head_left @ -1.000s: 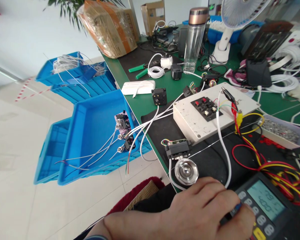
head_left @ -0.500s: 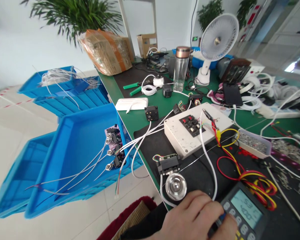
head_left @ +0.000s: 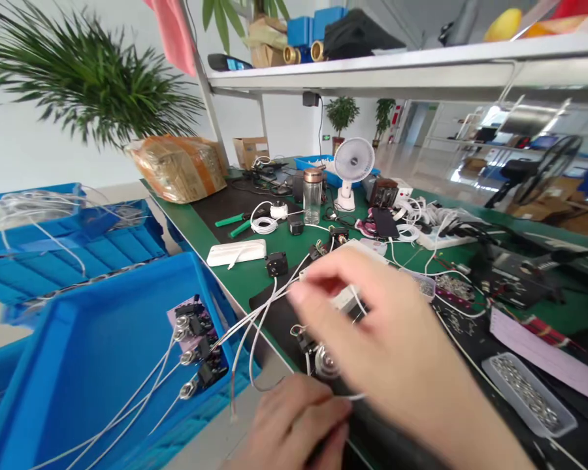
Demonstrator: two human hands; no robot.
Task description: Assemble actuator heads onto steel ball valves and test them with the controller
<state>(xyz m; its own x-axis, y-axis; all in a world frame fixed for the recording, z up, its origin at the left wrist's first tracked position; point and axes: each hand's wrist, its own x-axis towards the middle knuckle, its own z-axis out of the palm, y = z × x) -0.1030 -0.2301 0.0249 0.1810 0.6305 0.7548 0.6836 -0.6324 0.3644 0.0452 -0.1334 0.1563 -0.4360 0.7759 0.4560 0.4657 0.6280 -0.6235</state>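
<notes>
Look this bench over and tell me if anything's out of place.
Two things look untidy. White cables droop over the edge of the green table, loose ends dangling near the blue bin. Small pieces lie scattered on the black mat. I see no clear damage.

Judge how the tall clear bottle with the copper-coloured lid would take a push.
The tall clear bottle with the copper-coloured lid would probably tip if pushed high up, being much taller than wide. Its smooth transparent wall may be slippery, and could crack in a fall if it is glass, which I can't confirm.
</notes>
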